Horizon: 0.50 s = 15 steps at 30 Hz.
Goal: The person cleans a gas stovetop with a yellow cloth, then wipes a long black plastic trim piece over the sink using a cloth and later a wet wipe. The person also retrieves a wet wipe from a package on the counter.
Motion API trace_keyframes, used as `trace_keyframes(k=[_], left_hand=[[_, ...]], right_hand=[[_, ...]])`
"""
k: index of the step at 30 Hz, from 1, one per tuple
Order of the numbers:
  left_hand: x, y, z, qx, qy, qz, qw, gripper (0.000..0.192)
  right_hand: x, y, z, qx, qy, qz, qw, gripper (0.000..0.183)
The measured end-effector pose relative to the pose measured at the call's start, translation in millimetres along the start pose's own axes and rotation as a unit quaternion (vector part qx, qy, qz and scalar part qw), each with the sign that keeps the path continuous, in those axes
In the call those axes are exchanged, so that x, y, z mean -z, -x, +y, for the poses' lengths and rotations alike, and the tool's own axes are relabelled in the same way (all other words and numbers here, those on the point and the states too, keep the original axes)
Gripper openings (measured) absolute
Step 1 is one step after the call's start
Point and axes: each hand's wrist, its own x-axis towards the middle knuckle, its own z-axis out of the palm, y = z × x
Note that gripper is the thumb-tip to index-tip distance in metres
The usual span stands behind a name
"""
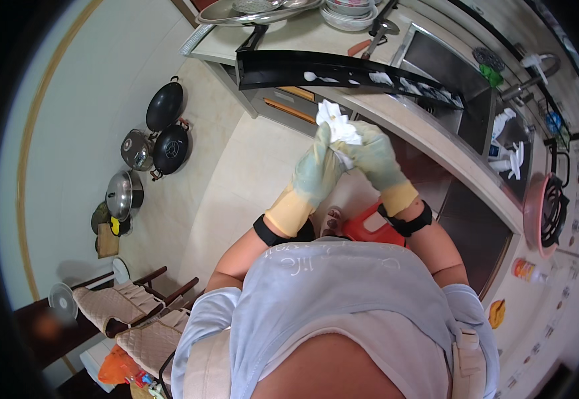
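My left hand [316, 172] and my right hand [376, 159] wear pale green and yellow rubber gloves. Both grip a crumpled white paper tissue or cloth [338, 124] between them, in front of my body. Just beyond it, a long curved black panel [274, 70] lies over the counter edge, its right end reaching over the sink. White foam or paste [381, 78] is smeared in patches along the panel's right half. My fingertips are apart from the panel.
A steel sink [436, 55] with a faucet [524, 87] is at the right, near white spray bottles [511, 158]. Bowls [349, 17] and a large tray [254, 15] stand on the counter. Woks [164, 107] and a lidded pot [119, 195] lean by the left wall. A red plastic stool [369, 224] is below my arms.
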Motion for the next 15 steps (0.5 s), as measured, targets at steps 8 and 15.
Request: trace_keyframes(k=[8,15], left_hand=[[95.3,-6.2,48.3,-0.13,-0.09,0.268,0.95,0.059],[131.7,-76.0,101.3,-0.22,0.008,0.064,0.973,0.076]], right_hand=[[18.7,-96.9,-47.5,0.076,0.154,0.048,0.984,0.029],[-58.4,-170.0,-56.4,0.206,0.532,-0.058,0.819,0.034]])
